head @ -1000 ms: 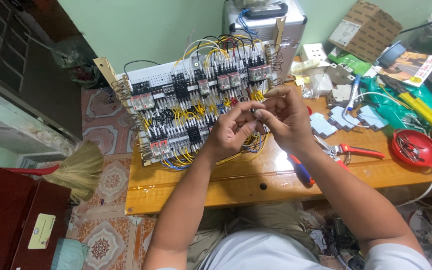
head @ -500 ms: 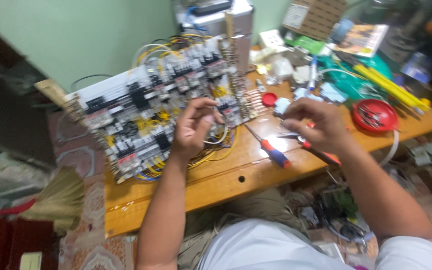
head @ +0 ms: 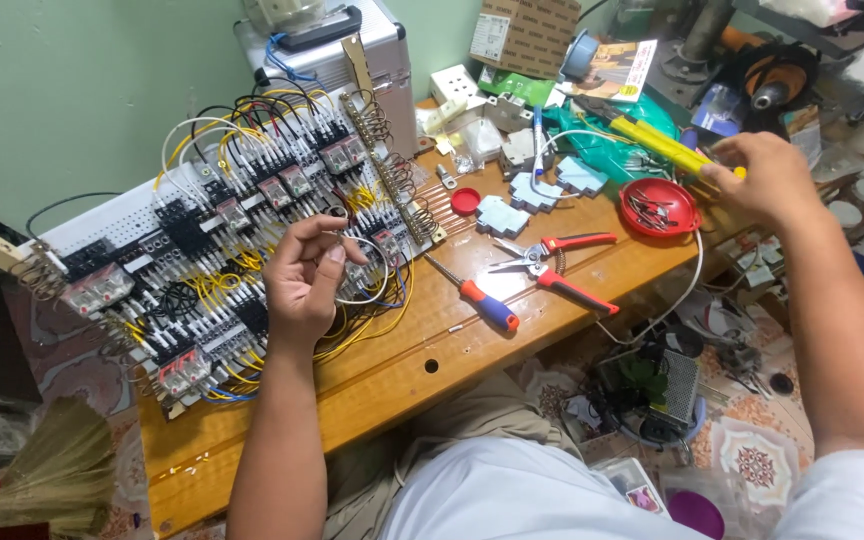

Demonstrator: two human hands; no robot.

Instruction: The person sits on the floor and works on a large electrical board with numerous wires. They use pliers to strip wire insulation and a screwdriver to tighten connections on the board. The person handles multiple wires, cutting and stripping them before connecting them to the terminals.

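Observation:
A white perforated panel (head: 92, 215) full of relays with yellow, black and white wires lies on the wooden table (head: 402, 375). My left hand (head: 307, 270) hovers over the panel's right part and pinches a thin white wire (head: 372, 268) that loops below the fingers. My right hand (head: 767, 180) is far to the right, closed on the end of a long yellow tool (head: 657, 142) next to a red round lid (head: 660, 207) holding small metal parts.
A red-and-blue screwdriver (head: 477, 300) and red-handled cutters (head: 547, 262) lie on the table between my hands. A metal case (head: 347, 60), a cardboard box (head: 522, 35) and green bags (head: 602, 150) stand behind. A broom (head: 47, 475) and clutter lie on the floor.
My hands, working together at the panel a second ago, have parted. The right hand moved right past the cutters to the yellow tool. The left stays at the panel with the wire.

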